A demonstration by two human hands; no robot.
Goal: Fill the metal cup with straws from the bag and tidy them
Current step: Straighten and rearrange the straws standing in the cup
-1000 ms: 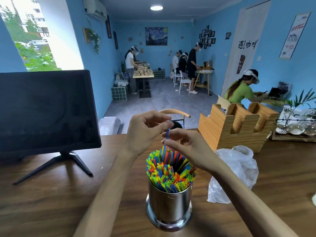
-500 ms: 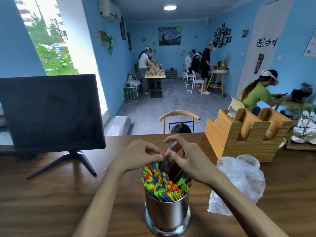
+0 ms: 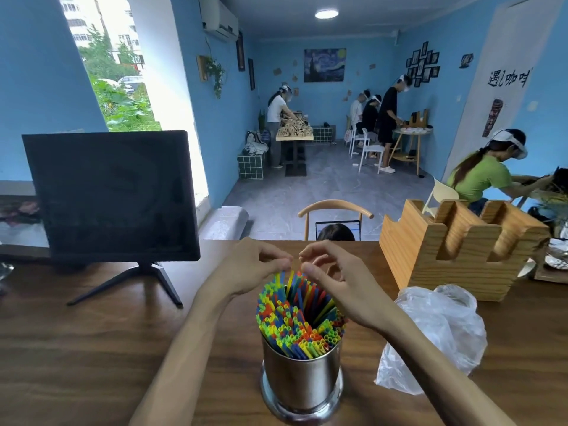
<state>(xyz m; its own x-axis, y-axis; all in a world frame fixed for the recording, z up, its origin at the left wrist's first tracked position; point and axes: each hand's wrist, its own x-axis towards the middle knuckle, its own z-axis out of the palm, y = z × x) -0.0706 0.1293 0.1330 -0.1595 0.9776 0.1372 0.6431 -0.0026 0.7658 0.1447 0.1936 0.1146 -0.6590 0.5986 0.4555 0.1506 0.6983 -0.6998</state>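
A shiny metal cup [image 3: 302,378] stands on the wooden table [image 3: 92,348] right in front of me, packed with colourful straws [image 3: 299,318]; those at the back stand taller. My left hand [image 3: 252,272] hovers over the back left of the bundle, its bunched fingertips pinching the tips of the tall straws. My right hand [image 3: 335,284] is over the back right, fingers loosely curled, thumb and forefinger slightly apart with nothing between them. The clear plastic bag [image 3: 436,336] lies crumpled to the right of the cup.
A black monitor [image 3: 110,195] on a tripod foot stands at the left. A wooden holder [image 3: 455,250] sits behind the bag at the right. A chair back [image 3: 335,207] and a person's head show past the table's far edge. Several people work in the room behind.
The blue straw held above the bundle has gone down into the cup. Both hands dropped onto the straw tops, and my right fingers let go of it.
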